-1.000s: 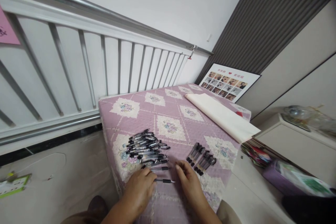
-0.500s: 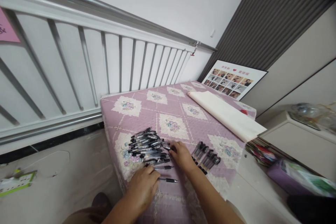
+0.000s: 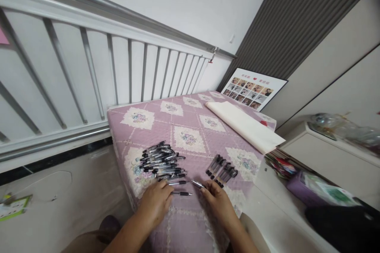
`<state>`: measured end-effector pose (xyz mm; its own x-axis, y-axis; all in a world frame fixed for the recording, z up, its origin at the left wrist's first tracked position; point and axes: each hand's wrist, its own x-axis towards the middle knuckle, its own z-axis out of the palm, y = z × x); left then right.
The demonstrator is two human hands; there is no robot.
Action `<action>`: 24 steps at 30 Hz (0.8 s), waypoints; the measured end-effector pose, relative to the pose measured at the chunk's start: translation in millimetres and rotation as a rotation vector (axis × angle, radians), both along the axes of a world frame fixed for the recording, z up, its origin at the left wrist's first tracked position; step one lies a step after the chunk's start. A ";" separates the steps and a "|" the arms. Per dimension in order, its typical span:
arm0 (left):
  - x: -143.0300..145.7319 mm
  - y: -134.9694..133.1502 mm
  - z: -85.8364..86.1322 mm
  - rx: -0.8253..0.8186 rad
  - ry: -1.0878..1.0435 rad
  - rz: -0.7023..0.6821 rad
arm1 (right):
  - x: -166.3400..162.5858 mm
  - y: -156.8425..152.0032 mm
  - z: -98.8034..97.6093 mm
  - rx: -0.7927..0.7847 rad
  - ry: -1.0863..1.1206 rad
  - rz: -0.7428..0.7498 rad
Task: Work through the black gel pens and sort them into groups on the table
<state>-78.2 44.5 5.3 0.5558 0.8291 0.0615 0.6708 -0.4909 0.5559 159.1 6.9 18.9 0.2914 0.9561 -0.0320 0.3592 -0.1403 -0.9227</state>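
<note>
My right hand (image 3: 218, 197) grips a pen (image 3: 197, 184) between thumb and fingers, its pointed end toward the pile at the left. My left hand (image 3: 157, 201) is closed at the near edge of the pile, and a black-gripped pen (image 3: 182, 193) sticks out from its fingertips, pointing right. Another pen (image 3: 177, 182) lies just beyond those fingers. The loose pile of clear-and-black pens (image 3: 162, 162) is in front of my left hand. Beyond my right hand, several more pens (image 3: 221, 170) lie side by side in a row.
A purple flowered cover (image 3: 157, 126) spreads over the bed-like surface. On it at the far right rests a folded cream sheet (image 3: 243, 126). A white radiator (image 3: 118, 71) runs along the left wall. A photo board (image 3: 252, 89) leans at the back; a purple bin (image 3: 299, 189) stands right.
My right hand has drawn back from the pile toward me, with a pen now clearly in its fingers. My left hand stays by the near pens. The whole view has shifted slightly.
</note>
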 end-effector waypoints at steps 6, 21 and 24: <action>0.0 1.5 -5.2 -0.013 -0.082 0.027 | -1.7 -12.8 4.6 -0.020 0.124 -0.017; -1.5 4.1 -7.0 -0.031 -0.228 0.064 | -5.2 -8.3 4.8 -0.039 0.451 -0.127; -2.8 4.1 -5.4 -0.023 -0.227 0.078 | -6.0 -15.6 0.7 -0.048 0.473 -0.125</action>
